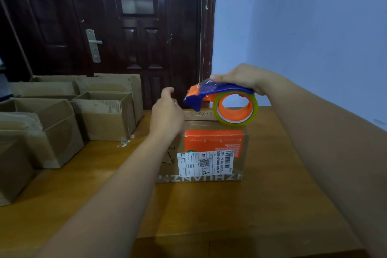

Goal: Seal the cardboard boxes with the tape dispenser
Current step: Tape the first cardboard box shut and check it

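Now your right hand (pixel 240 78) grips the tape dispenser (pixel 219 100), nose pointing left along the cardboard box (pixel 209 153); your left hand (pixel 167 111), loosely curled, rests empty on the box.

left hand (pixel 167 111) — bare, no glove | right hand (pixel 240 77) — bare | forearms unsleeved

Dark wooden door (pixel 129 27) behind, metal handle (pixel 94 45). Pale blue wall (pixel 314 37) at right. Wooden table (pixel 282 184) below.

Home room used for packing: dark panelled door (pixel 125 27), pale painted wall (pixel 314 37), wooden table (pixel 209 205), cardboard boxes (pixel 104 115).
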